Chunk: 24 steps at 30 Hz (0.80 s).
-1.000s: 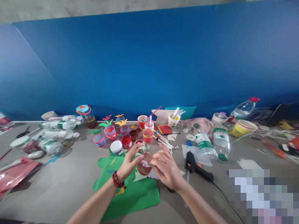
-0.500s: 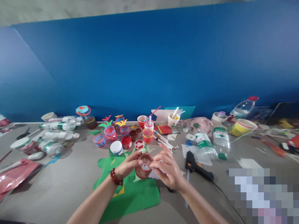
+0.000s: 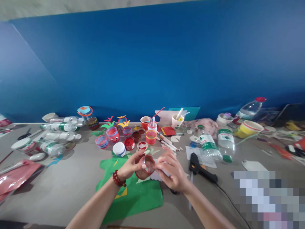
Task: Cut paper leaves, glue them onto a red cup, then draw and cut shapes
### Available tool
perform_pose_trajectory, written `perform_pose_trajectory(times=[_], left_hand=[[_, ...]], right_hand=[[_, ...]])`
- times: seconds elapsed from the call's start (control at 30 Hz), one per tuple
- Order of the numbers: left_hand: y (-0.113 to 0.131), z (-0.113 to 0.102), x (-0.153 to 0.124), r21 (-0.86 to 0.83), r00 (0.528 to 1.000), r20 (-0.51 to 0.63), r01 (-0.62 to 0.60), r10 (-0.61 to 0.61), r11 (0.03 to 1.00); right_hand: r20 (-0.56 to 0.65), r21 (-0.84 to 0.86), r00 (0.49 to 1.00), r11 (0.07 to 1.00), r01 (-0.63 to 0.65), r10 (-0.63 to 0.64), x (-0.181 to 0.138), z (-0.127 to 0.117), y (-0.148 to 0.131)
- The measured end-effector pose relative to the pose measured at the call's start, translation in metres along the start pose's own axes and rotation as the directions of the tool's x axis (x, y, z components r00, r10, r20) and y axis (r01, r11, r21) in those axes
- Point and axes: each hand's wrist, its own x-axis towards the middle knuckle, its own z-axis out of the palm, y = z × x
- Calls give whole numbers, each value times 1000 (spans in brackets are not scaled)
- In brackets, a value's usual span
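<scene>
In the lower middle of the frame, the left hand (image 3: 131, 167) pinches a small round cup (image 3: 149, 164) between thumb and fingers, likely so it won't wobble. The cup tips its open top toward the upper right, maybe so the right hand (image 3: 172, 168) can get at the rim. The right fingers bend there, but I can't tell if they pinch anything. A green sheet (image 3: 140, 203) lies below. The cup looks shiny and brownish red, with a redder rim.
</scene>
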Motion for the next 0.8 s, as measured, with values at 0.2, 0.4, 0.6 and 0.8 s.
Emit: perform_pose_trajectory(times=[0.2, 0.4, 0.6, 0.8], left_hand=[[5, 4, 1, 81, 999, 25, -22, 20, 996], [4, 11, 2, 195, 993, 110, -58, 37, 979], [8, 13, 1, 441, 990, 137, -98, 41, 892], [12, 15, 1, 465, 974, 223, -151, 50, 872]], right_hand=[[-55, 42, 998, 999, -33, 36, 1, -3, -3], [-183, 127, 954, 968, -218, 239, -2, -2, -2], [35, 247, 956, 925, -290, 290, -2, 1, 4], [76, 268, 944, 905, -330, 321, 0, 6, 4]])
